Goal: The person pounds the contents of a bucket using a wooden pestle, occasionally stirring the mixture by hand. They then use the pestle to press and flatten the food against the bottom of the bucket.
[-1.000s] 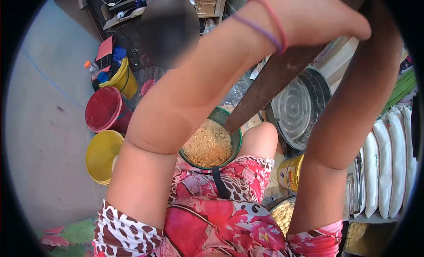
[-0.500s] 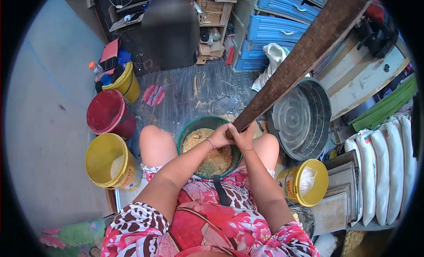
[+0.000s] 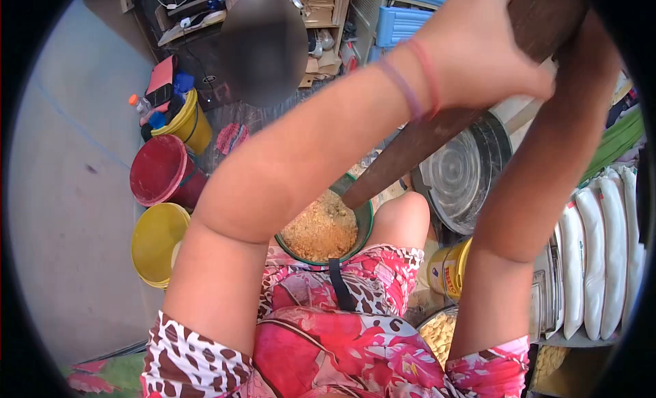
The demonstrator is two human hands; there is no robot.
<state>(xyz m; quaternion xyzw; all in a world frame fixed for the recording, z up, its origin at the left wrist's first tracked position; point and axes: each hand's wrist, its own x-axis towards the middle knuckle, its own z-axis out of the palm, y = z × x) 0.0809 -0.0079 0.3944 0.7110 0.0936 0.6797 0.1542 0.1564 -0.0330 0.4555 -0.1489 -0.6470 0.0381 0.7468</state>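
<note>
While the wooden beam (image 3: 410, 148) is gripped high by the left hand (image 3: 478, 52), fingers wrapped round it, its length is slanted down-left, lower end inside the green tub (image 3: 366, 227) near its right rim, over crumbs (image 3: 321, 227); the right hand is hidden.

The pole (image 3: 410, 148) looks like dark wood, matt and a little rough, and the crumbs (image 3: 320, 228) below are coarse and grainy inside a smooth green plastic bowl (image 3: 368, 223). The red bucket (image 3: 158, 167) is plastic, scuffed and dull inside; the black tub (image 3: 496, 169) seems plastic too, its bottom hazed with scratches. The dress (image 3: 342, 343) is soft printed cloth, while the white bags (image 3: 611, 254) look like smooth plastic
</note>
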